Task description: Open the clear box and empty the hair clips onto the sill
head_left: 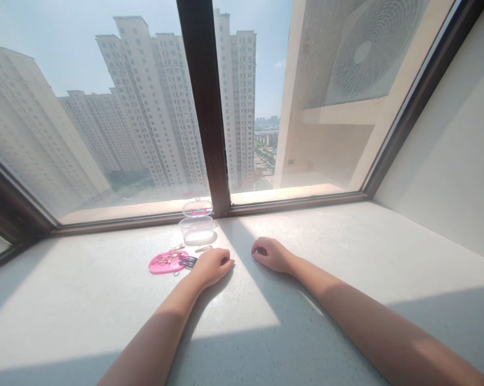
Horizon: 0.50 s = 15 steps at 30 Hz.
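Note:
My left hand (214, 265) rests on the white sill with its fingers loosely curled, and no object shows in it. Just left of it are several black clips (188, 261), partly hidden by the hand. These overlap the edge of a pink oval tray (156, 267) that bears small metallic clips (167, 259). Beyond the hand lies a gold-coloured clip (203, 249). My right hand (272, 254) also rests on the sill, its fingers curled in a loose fist around nothing visible. A gap of bare sill separates the two hands.
Against the window frame (220, 177) stands a clear plastic box (196, 230), its lid (197, 208) with a pink handle raised. A small ring (176, 274) lies by the tray. The white sill (326, 236) meets a wall (446, 177) at right.

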### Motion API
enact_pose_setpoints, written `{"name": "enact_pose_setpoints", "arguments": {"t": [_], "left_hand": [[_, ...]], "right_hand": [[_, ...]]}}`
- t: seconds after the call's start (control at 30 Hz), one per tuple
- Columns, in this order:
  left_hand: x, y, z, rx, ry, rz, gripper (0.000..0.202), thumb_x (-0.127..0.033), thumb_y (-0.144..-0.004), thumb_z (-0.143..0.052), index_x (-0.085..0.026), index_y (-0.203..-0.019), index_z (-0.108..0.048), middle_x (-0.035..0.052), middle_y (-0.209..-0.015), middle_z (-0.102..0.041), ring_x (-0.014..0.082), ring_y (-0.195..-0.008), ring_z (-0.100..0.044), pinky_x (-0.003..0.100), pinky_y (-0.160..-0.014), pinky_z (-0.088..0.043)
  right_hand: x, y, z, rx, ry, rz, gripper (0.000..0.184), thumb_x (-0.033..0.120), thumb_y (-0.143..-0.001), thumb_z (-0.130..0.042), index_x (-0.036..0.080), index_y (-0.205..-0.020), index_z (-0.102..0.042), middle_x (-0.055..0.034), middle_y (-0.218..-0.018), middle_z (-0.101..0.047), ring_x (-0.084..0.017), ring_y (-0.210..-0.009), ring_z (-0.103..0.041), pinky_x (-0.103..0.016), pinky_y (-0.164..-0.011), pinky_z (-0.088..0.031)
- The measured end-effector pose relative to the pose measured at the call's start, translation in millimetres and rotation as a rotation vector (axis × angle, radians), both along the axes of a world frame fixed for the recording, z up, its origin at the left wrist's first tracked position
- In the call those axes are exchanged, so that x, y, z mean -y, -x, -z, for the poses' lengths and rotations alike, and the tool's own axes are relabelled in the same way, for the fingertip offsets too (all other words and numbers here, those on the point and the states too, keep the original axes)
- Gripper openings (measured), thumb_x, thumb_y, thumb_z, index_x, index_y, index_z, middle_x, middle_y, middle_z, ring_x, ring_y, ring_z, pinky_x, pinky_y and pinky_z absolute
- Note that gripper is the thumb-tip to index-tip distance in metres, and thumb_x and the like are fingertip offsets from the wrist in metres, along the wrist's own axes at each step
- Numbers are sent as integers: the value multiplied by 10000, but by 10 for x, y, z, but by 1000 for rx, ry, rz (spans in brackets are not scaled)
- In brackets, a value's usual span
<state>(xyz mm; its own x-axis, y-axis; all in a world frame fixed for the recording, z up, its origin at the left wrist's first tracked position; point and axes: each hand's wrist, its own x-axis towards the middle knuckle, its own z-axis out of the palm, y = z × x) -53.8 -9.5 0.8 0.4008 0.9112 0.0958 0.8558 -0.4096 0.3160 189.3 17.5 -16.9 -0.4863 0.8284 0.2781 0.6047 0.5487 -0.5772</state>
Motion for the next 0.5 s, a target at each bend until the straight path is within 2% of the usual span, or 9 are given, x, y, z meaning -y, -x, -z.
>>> {"name": "enact_pose_setpoints", "arguments": {"t": [0.5], "left_hand": [[10, 0, -8, 3, -15, 8, 277, -374, -884, -500, -204, -671, -553, 10, -693, -624, 174, -657, -541, 268, -586, -299]], "right_hand": [[4, 2, 0, -13, -6, 1, 88, 144, -776, -631, 167, -816, -707, -2, -716, -590, -138, -668, -524, -258, -663, -395]]}}
